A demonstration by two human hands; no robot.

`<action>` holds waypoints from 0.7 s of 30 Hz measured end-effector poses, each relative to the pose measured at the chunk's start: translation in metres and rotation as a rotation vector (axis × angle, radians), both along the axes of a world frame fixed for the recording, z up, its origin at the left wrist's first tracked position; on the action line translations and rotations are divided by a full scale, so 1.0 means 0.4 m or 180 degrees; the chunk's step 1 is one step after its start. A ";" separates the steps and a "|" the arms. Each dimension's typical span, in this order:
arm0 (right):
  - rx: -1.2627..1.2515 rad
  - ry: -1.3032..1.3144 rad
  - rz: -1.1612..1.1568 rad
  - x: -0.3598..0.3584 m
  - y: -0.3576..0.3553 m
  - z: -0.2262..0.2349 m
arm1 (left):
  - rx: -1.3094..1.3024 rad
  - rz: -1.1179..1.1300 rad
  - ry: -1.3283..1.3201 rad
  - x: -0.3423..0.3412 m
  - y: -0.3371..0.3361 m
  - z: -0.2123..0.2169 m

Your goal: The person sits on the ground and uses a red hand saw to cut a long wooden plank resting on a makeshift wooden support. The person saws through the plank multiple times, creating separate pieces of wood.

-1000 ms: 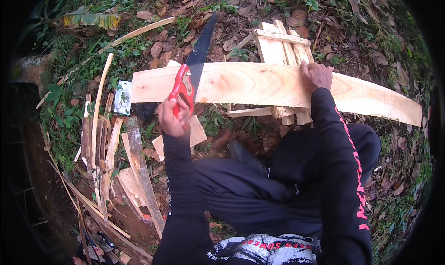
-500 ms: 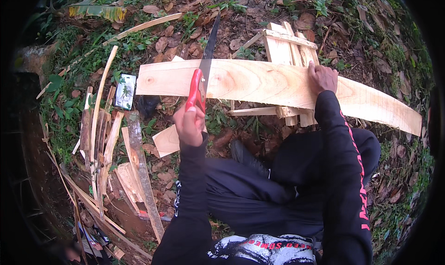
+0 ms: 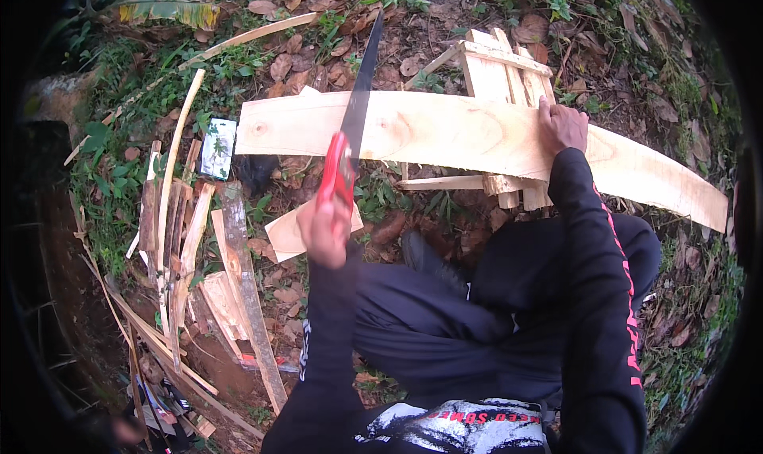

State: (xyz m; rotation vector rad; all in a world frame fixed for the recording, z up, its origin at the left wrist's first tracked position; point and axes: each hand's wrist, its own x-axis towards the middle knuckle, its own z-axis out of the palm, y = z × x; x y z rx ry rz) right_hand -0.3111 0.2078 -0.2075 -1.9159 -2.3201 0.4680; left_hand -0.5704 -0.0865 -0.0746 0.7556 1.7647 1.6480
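A long pale wooden board (image 3: pixel 445 132) lies crosswise in front of me over a low stand of wood pieces (image 3: pixel 486 69). My left hand (image 3: pixel 327 230) is closed round the red handle of a hand saw (image 3: pixel 362 96). The saw's dark blade crosses the board's left part, its tip pointing away from me past the far edge. On the right, my right hand (image 3: pixel 563 127) grips the board's far edge above the stand, thumb raised and fingers curled. A smaller flat wood piece (image 3: pixel 288 235) lies on the ground beyond my left wrist.
Several sticks and offcuts (image 3: pixel 183 239) are piled at the left, beside a bark-edged slat (image 3: pixel 248 295). A pale box-like object (image 3: pixel 217 148) lies near the board's left end. Dry leaves and weeds cover the ground. My bent legs (image 3: pixel 445 319) are close below the board.
My left hand has drawn the saw back toward me, so more of the blade shows below the board's far edge. My right hand keeps its hold on the board.
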 end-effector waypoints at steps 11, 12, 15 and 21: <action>0.0425 -0.0699 0.0526 -0.018 0.011 -0.014 | 0.0102 -0.0029 -0.0269 0.124 -0.225 0.087; 0.0385 -0.0616 0.0501 -0.025 0.008 -0.009 | 0.0172 -0.0072 -0.0236 0.142 -0.245 0.114; -0.0001 -0.0299 0.0057 -0.018 0.021 -0.036 | 0.0228 -0.0170 -0.0314 0.095 -0.202 0.063; 0.0104 -0.0427 0.0405 -0.079 -0.023 -0.036 | -0.0265 0.0129 -0.0231 -0.103 0.149 -0.030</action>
